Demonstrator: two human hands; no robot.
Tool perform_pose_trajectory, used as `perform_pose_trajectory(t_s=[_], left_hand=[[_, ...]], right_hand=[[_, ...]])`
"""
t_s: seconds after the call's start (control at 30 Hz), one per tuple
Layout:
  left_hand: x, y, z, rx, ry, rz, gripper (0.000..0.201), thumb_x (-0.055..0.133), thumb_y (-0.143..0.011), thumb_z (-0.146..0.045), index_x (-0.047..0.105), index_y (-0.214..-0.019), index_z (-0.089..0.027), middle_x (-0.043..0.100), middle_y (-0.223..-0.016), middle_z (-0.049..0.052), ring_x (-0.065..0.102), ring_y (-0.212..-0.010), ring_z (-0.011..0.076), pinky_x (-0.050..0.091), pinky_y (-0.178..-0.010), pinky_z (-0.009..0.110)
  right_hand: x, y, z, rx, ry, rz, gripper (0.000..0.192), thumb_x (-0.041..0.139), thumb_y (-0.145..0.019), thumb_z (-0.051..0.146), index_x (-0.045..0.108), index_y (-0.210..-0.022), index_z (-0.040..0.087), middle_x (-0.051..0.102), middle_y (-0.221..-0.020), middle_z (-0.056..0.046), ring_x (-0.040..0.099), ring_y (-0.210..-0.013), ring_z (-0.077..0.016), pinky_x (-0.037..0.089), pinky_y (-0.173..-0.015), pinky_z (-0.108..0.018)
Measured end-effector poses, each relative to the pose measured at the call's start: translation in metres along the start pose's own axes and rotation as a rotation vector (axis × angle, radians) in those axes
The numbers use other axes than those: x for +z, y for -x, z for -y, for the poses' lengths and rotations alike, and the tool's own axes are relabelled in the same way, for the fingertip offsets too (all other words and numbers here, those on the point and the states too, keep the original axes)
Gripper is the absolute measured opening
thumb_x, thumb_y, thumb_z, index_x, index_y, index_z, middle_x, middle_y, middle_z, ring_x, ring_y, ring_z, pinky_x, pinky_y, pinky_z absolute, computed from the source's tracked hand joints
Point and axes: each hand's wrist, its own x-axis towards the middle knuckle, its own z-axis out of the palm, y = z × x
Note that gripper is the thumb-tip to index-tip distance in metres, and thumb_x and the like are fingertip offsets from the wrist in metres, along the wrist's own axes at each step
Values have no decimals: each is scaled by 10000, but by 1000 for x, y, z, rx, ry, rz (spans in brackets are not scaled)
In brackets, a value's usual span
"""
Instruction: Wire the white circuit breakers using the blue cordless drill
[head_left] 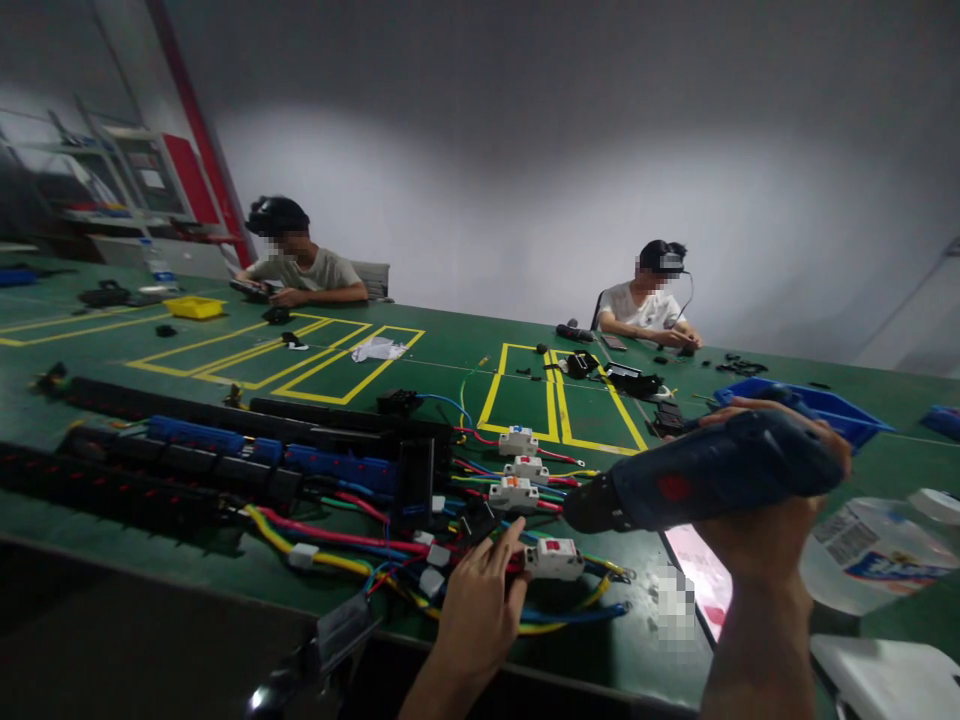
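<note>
My right hand (772, 530) is wrapped round a dark blue cordless drill (720, 475), held up above the table with its black chuck pointing left. The chuck is close to several white circuit breakers with wires. My left hand (480, 600) is low at the front, its thumb and fingers closed about the left end of the nearest circuit breaker (556, 560), which has a red switch. Beside the fingertips lies a small black part (478, 520). Behind it, another circuit breaker (514, 493) has an orange switch. The drill's tip does not touch a screw that I can make out.
Long black power strips (225, 470) with blue parts lie at left. Thick yellow and red cables run along the front edge. A plastic bottle (874, 555) and a blue tray (817, 410) are at right. Two people sit across the table; a yellow tray (195, 308) stands at far left.
</note>
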Motion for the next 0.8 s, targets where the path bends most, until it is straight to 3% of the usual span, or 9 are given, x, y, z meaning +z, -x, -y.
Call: perform_pose_trajectory(t_s=[0.1, 0.37, 0.6, 0.8], left_hand=[[1, 1, 1, -23, 0, 1, 591, 540, -883, -145, 457, -1457, -258, 715, -1119, 37, 665, -1031, 224, 539, -935, 384], [-3, 2, -1, 57, -26, 4, 459, 527, -893, -123, 583, -1320, -282, 720, -1166, 21, 656, -1006, 232, 550, -892, 404], [-3, 1, -2, 70, -21, -9, 408, 547, -900, -106, 613, -1271, -262, 722, -1157, 32, 653, -1010, 225, 550, -928, 413], [-8, 0, -6, 63, -51, -29, 325, 565, -929, -172, 626, -1229, -283, 729, -1090, 23, 666, -973, 228, 564, -842, 378]], right_hand=[[-3, 0, 11, 30, 23, -9, 251, 614, -835, 187, 604, -1054, 308, 631, -1050, -72, 550, -1217, -401, 214, -1141, -659], [12, 4, 8, -65, -35, 72, 213, 618, -838, 197, 593, -1043, 248, 663, -1017, -84, 574, -1177, -372, 256, -1115, -694], [13, -2, 23, -89, -93, 176, 384, 607, -857, 171, 551, -1225, 265, 643, -1182, -94, 518, -1256, -348, 357, -1096, -607], [11, -15, 35, -144, -44, 252, 512, 569, -798, 78, 525, -1270, 272, 632, -1231, -87, 478, -1313, -355, 252, -1152, -629]])
